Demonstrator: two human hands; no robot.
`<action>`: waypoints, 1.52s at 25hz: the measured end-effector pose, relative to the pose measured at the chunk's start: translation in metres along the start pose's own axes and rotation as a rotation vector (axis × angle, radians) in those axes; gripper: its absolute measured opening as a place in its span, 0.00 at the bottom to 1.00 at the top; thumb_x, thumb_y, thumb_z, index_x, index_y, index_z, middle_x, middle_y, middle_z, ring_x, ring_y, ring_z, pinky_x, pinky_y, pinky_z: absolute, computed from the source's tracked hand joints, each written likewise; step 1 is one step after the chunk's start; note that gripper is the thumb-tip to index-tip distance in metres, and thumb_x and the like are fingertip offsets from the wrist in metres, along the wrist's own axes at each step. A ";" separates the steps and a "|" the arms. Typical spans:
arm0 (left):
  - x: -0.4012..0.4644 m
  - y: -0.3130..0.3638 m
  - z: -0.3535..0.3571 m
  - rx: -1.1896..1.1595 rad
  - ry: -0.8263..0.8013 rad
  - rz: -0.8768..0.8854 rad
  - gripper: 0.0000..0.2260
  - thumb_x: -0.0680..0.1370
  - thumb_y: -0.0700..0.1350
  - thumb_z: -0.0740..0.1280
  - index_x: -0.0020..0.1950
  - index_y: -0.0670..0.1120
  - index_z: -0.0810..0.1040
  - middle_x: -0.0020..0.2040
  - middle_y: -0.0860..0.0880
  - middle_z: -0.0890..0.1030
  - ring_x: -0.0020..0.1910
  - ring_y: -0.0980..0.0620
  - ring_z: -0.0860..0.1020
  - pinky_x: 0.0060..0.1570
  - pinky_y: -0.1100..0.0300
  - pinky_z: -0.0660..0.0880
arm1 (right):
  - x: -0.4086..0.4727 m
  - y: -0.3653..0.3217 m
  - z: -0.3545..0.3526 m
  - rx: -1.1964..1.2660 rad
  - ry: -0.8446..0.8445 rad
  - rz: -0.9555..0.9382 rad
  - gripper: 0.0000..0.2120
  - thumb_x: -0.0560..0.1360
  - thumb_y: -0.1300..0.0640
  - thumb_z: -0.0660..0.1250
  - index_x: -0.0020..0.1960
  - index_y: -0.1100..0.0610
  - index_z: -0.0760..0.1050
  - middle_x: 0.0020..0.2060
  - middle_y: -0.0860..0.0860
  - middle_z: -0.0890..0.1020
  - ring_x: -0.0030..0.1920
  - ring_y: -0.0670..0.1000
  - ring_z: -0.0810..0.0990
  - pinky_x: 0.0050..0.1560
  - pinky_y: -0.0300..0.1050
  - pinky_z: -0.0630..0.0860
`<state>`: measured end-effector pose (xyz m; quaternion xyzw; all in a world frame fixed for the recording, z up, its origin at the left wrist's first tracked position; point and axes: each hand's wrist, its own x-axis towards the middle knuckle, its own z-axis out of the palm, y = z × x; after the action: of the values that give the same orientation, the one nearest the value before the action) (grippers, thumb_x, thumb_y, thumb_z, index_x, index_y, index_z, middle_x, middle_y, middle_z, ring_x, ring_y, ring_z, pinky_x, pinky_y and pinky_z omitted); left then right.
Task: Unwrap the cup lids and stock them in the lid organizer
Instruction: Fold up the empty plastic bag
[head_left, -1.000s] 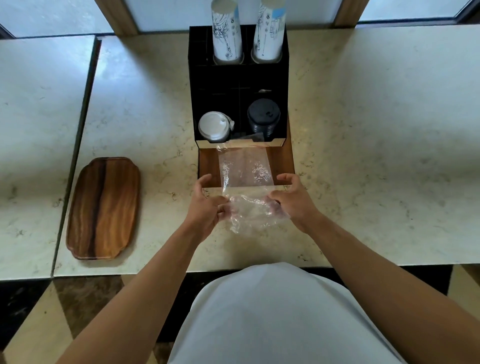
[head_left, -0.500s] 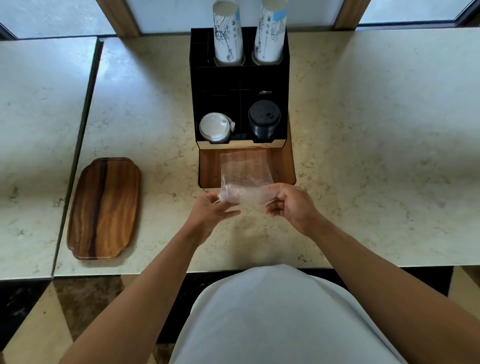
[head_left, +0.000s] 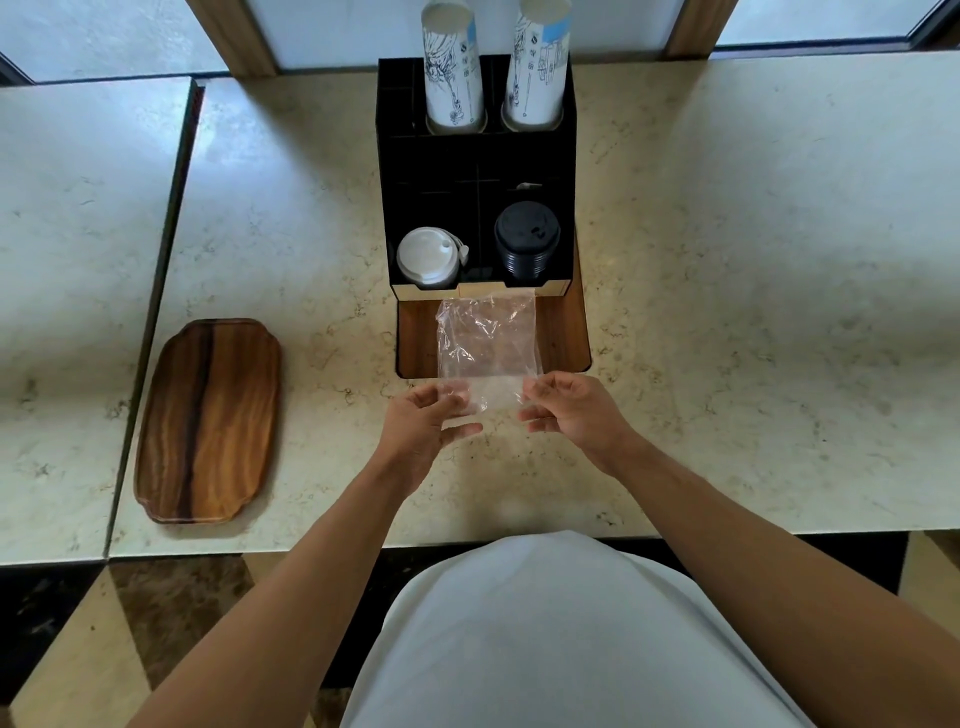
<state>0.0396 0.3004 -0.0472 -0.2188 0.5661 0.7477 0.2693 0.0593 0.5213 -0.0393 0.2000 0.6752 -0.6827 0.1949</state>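
Since a second ago the plastic wrap (head_left: 485, 348) has gone from bunched to flattened — left hand (head_left: 426, 421) and right hand (head_left: 571, 415) each pinch a near corner, holding it over the wooden base (head_left: 563, 332). White lids (head_left: 427, 257) and black lids (head_left: 525, 236) sit in the lid organizer's (head_left: 475, 171) front slots. Stocking looks done — next is discarding the wrap.
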 end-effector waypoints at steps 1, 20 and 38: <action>0.000 0.002 0.000 -0.062 -0.017 -0.047 0.14 0.75 0.35 0.74 0.60 0.38 0.82 0.54 0.38 0.84 0.51 0.41 0.84 0.50 0.42 0.83 | 0.001 0.001 -0.001 -0.011 -0.010 -0.004 0.11 0.79 0.52 0.71 0.44 0.59 0.84 0.44 0.54 0.87 0.48 0.60 0.87 0.52 0.55 0.85; 0.013 0.013 0.013 0.065 0.108 -0.114 0.41 0.64 0.46 0.82 0.74 0.46 0.68 0.60 0.40 0.81 0.58 0.38 0.83 0.61 0.36 0.77 | 0.009 0.004 0.001 0.017 0.020 0.063 0.32 0.75 0.60 0.75 0.74 0.50 0.65 0.46 0.51 0.88 0.45 0.52 0.87 0.48 0.48 0.83; 0.011 0.020 0.011 0.001 -0.214 -0.263 0.17 0.75 0.41 0.74 0.61 0.35 0.79 0.50 0.40 0.85 0.41 0.45 0.83 0.40 0.52 0.83 | 0.017 -0.006 -0.005 0.034 -0.073 0.106 0.08 0.81 0.60 0.67 0.56 0.56 0.84 0.35 0.53 0.78 0.34 0.48 0.74 0.40 0.45 0.75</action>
<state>0.0180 0.3089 -0.0368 -0.2102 0.5009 0.7249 0.4236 0.0417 0.5261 -0.0434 0.2138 0.6443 -0.6897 0.2518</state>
